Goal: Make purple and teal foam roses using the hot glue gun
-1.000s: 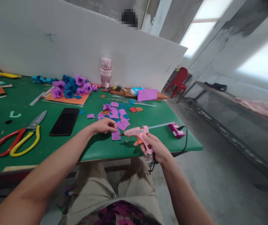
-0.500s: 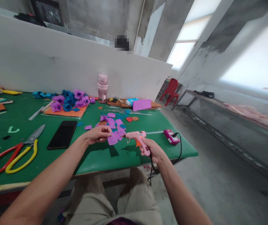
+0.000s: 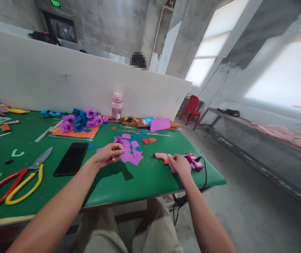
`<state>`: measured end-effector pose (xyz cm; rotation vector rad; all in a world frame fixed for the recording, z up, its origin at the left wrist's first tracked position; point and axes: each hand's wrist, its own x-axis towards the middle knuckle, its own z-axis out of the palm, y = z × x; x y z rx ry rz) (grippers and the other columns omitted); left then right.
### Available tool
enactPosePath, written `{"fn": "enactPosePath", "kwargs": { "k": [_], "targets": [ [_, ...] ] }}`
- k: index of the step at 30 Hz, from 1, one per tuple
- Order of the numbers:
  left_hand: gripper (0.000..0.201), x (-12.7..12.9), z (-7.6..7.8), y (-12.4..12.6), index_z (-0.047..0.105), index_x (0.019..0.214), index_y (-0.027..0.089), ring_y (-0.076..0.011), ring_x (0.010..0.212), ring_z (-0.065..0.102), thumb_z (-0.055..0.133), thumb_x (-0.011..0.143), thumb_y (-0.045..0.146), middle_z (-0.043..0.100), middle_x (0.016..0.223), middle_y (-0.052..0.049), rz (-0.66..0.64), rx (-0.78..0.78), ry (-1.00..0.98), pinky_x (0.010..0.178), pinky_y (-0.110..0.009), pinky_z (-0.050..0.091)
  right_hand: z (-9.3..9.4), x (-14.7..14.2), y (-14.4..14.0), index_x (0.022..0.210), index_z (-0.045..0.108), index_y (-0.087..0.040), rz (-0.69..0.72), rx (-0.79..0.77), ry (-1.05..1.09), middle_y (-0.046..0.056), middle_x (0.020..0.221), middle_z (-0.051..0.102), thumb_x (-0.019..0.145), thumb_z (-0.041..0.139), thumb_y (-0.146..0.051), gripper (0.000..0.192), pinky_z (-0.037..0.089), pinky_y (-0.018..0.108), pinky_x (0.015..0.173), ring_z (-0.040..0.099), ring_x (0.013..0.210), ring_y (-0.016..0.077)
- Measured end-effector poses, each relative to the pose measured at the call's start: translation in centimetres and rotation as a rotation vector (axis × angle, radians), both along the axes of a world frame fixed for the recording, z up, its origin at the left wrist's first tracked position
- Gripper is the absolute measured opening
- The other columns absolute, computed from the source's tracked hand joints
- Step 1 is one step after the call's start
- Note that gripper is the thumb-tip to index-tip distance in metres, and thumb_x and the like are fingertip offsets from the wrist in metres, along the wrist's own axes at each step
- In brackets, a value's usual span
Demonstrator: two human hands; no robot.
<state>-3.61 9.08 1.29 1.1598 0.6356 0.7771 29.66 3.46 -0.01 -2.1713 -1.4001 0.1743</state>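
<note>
My left hand is closed in a pinch on a purple paper petal, held above the green tabletop. More purple petals lie just beyond it, mixed with blue pieces. My right hand grips a pink hot glue gun from above. The gun is low over the table on its side, nozzle pointing left, and its handle is partly hidden by the fingers. Right behind that hand sits a magenta power box with a black cord.
Scissors and a black phone lie at left. Purple and blue paper flowers rest on orange sheets. A pink bottle stands against the white partition. The table edge runs before my knees. Someone's head shows beyond the partition.
My right hand has moved the glue gun right and away from the petal, lowering it toward the table by the power box. The left hand keeps its pinch. The view has tilted up slightly.
</note>
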Motion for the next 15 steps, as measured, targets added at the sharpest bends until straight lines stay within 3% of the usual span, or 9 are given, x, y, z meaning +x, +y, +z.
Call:
{"fn": "enactPosePath", "kwargs": {
  "k": [2, 4, 6, 8, 10, 12, 13, 15],
  "targets": [
    [0.024, -0.1, 0.2, 0.0, 0.053, 0.072, 0.015, -0.0015, 0.034, 0.036, 0.073, 0.066, 0.028, 0.043, 0.050, 0.007, 0.027, 0.030, 0.037, 0.031, -0.013, 0.013, 0.5, -2.3, -0.2, 0.069, 0.062, -0.017, 0.037, 0.150, -0.093, 0.011, 0.075, 0.065, 0.078, 0.049, -0.053, 0.039, 0.041, 0.032, 0.069, 0.059, 0.080, 0.0241],
    [0.024, -0.2, 0.4, 0.1, 0.054, 0.072, 0.015, -0.0015, 0.034, 0.036, 0.072, 0.065, 0.029, 0.044, 0.050, 0.007, 0.043, 0.050, 0.066, 0.032, -0.013, 0.013, 1.0, -5.7, -0.7, 0.086, 0.064, -0.016, 0.293, 0.256, 0.067, 0.012, 0.089, 0.067, 0.087, 0.036, -0.048, 0.042, 0.043, 0.031, 0.075, 0.059, 0.086, 0.0212],
    [0.026, -0.4, 0.6, 0.3, 0.054, 0.072, 0.015, -0.0015, 0.035, 0.035, 0.073, 0.065, 0.030, 0.044, 0.050, 0.007, 0.093, 0.060, 0.078, 0.033, -0.014, 0.014, 1.4, -9.4, -1.5, 0.107, 0.061, -0.016, 0.586, 0.287, 0.233, 0.012, 0.109, 0.063, 0.089, 0.034, -0.042, 0.041, 0.042, 0.031, 0.083, 0.057, 0.099, 0.0197],
    [0.027, -0.9, 1.0, 0.6, 0.053, 0.072, 0.015, -0.0016, 0.035, 0.034, 0.074, 0.063, 0.031, 0.043, 0.049, 0.008, 0.213, 0.074, 0.054, 0.034, -0.014, 0.018, 1.8, -12.3, -2.4, 0.110, 0.061, -0.017, 0.917, 0.150, 0.309, 0.010, 0.106, 0.065, 0.086, 0.042, -0.040, 0.037, 0.044, 0.029, 0.079, 0.060, 0.092, 0.0182],
    [0.029, -1.8, 1.5, 0.9, 0.053, 0.072, 0.016, -0.0016, 0.035, 0.033, 0.075, 0.061, 0.031, 0.042, 0.048, 0.009, 0.351, 0.103, 0.019, 0.035, -0.014, 0.020, 2.3, -13.8, -2.6, 0.099, 0.066, -0.019, 1.237, -0.090, 0.430, 0.005, 0.090, 0.069, 0.081, 0.052, -0.040, 0.032, 0.045, 0.025, 0.066, 0.062, 0.075, 0.0152],
    [0.029, -2.8, 2.0, 1.1, 0.053, 0.073, 0.016, -0.0018, 0.035, 0.032, 0.075, 0.061, 0.032, 0.042, 0.047, 0.009, 0.415, 0.142, 0.032, 0.035, -0.015, 0.021, 2.8, -14.2, -1.3, 0.084, 0.068, -0.016, 1.241, -0.210, 0.617, 0.002, 0.068, 0.067, 0.079, 0.054, -0.043, 0.031, 0.041, 0.022, 0.052, 0.057, 0.056, 0.0117],
    [0.029, -3.2, 2.3, 1.1, 0.054, 0.073, 0.016, -0.0021, 0.035, 0.032, 0.074, 0.062, 0.033, 0.043, 0.047, 0.009, 0.407, 0.164, 0.070, 0.035, -0.015, 0.021, 2.9, -14.3, -0.2, 0.077, 0.067, -0.016, 1.136, -0.163, 0.695, 0.000, 0.060, 0.063, 0.078, 0.054, -0.045, 0.032, 0.038, 0.021, 0.047, 0.053, 0.050, 0.0101],
    [0.027, -3.8, 2.7, 0.9, 0.056, 0.072, 0.015, -0.0025, 0.035, 0.033, 0.072, 0.063, 0.034, 0.043, 0.046, 0.008, 0.351, 0.219, 0.189, 0.036, -0.015, 0.020, 3.0, -14.6, 2.6, 0.070, 0.064, -0.016, 0.839, 0.109, 0.800, -0.002, 0.053, 0.056, 0.080, 0.049, -0.048, 0.037, 0.033, 0.020, 0.044, 0.044, 0.044, 0.0076]
  ]
}}
